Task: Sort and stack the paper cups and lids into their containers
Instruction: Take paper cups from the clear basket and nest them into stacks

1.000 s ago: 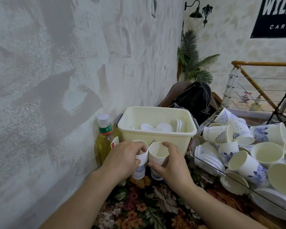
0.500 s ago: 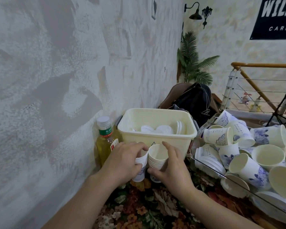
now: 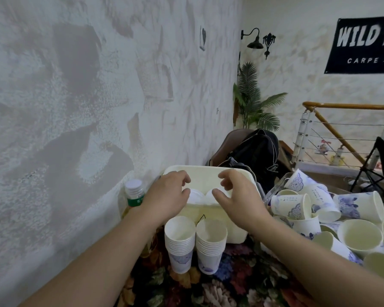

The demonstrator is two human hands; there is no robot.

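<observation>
Two stacks of white paper cups with blue prints stand upright side by side on the floral cloth, the left stack [image 3: 179, 244] touching the right stack [image 3: 211, 247]. Right behind them is a cream plastic bin [image 3: 208, 173] with white lids [image 3: 196, 196] inside. My left hand [image 3: 166, 196] and my right hand [image 3: 237, 196] hover over the bin's near edge, fingers loosely curled and thumbs pointing at each other just above the lids. Neither hand holds anything that I can see.
A green-capped bottle [image 3: 134, 193] stands between the bin and the plaster wall on the left. To the right, a clear tray [image 3: 275, 189] holds several loose cups [image 3: 293, 206] and lids in a heap. A black backpack [image 3: 257, 151] sits behind the bin.
Both hands have let go of the two cup stacks, which now stand on the cloth, and have risen forward over the bin. The view has tilted down.
</observation>
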